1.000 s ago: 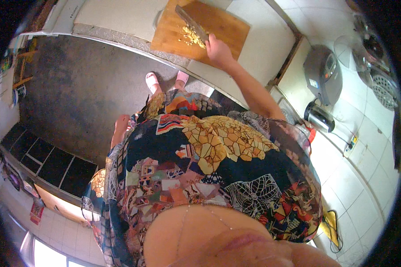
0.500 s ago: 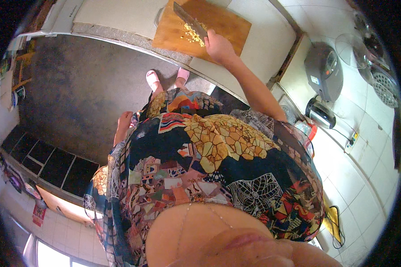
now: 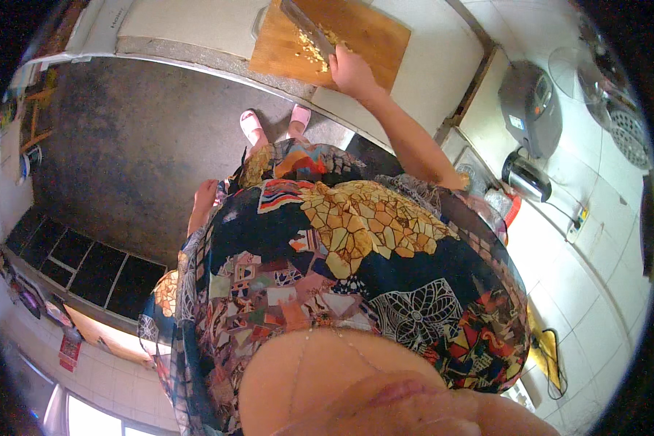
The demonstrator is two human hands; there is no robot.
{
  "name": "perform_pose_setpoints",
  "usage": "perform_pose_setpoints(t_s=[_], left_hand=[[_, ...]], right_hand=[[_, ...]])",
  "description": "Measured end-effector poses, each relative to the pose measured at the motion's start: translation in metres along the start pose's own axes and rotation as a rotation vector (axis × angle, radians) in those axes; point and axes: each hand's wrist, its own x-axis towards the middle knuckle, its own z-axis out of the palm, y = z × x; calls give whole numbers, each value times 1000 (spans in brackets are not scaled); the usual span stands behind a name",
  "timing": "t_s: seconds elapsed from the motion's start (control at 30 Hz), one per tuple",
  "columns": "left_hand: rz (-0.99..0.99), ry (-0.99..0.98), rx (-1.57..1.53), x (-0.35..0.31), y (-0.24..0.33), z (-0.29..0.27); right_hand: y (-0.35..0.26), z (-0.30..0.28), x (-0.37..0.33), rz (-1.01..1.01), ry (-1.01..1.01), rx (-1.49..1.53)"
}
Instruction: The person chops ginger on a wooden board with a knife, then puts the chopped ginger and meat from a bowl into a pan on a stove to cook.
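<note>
On the pale countertop (image 3: 437,62), the wooden cutting board (image 3: 376,45) lies as it lay one second ago; its small shift in our view comes, we think, from the head. The kitchen knife (image 3: 307,27) has moved a little to the left over this board. The right hand (image 3: 354,71), with fingers closed around the handle, went together with it. The left hand (image 3: 205,193), well apart from the other, hangs low at the left side of the body, as before. The chopped yellow bits (image 3: 310,49) lie on the left part of the board, on both sides of the blade; for the cutting, we judge, this means that the blade now divides the heap.

The far part of the board is cut off by the upper edge. The knife's tip reaches this edge too, and its handle is mostly covered. Whether the curled left fingers hold something, we cannot tell. The bits are too small for naming the food.
</note>
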Motion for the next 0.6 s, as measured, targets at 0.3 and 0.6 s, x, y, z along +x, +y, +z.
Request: perform_pose_setpoints(t_s=[0.3, 0.6], left_hand=[[-112, 6, -1, 5, 5, -1], [-31, 19, 168, 2, 30, 1]], right_hand=[[4, 6, 3, 15, 10, 1], [7, 11, -1, 5, 46, -20]])
